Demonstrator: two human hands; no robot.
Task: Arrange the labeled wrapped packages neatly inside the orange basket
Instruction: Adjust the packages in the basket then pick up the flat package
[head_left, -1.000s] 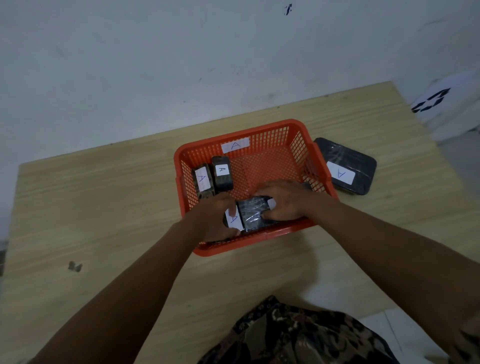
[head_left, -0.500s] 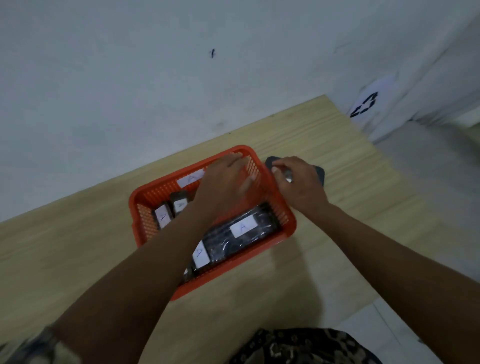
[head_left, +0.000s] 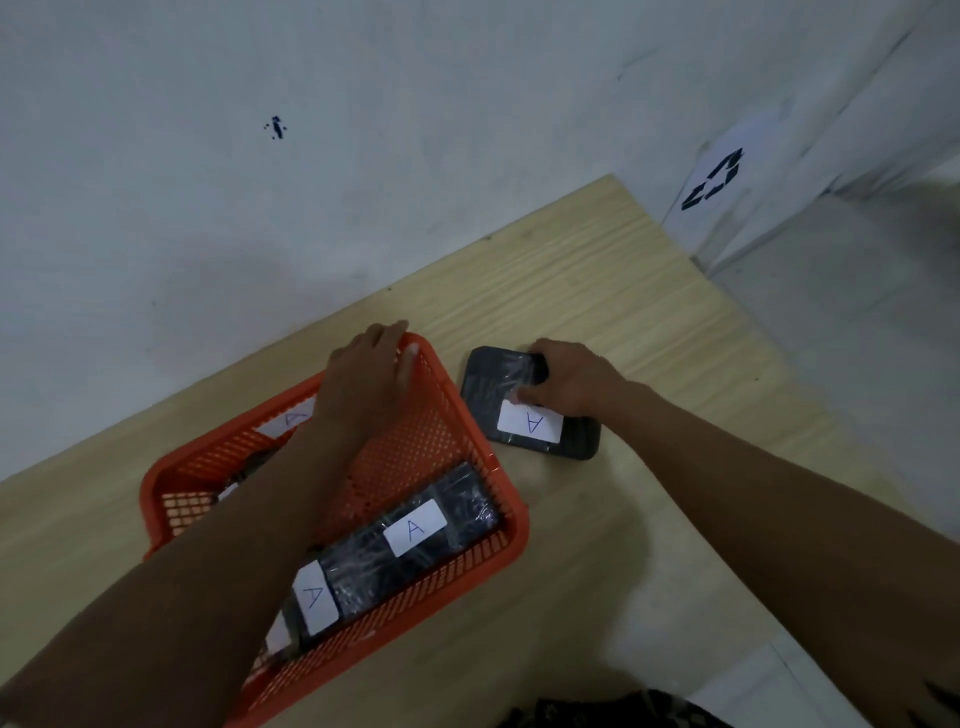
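The orange basket (head_left: 470, 431) sits on the wooden table. A long black wrapped package (head_left: 457, 499) with a white "A" label lies along its near side, and a second labeled package (head_left: 317, 597) lies beside it, partly under my left forearm. More packages at the basket's left are mostly hidden by that arm. My left hand (head_left: 371, 374) rests on the basket's far right corner, fingers over the rim. A flat black wrapped package (head_left: 530, 405) with an "A" label lies on the table right of the basket. My right hand (head_left: 569, 376) grips its far right edge.
The table (head_left: 623, 322) ends at a white wall behind and at its right edge near a white sheet with a black arrow symbol (head_left: 714, 179). Grey floor lies to the right. A patterned garment (head_left: 613, 712) shows at the bottom.
My left hand has moved from inside the basket to its far right corner. My right hand has left the basket and settled on the flat package outside. The camera has swung right.
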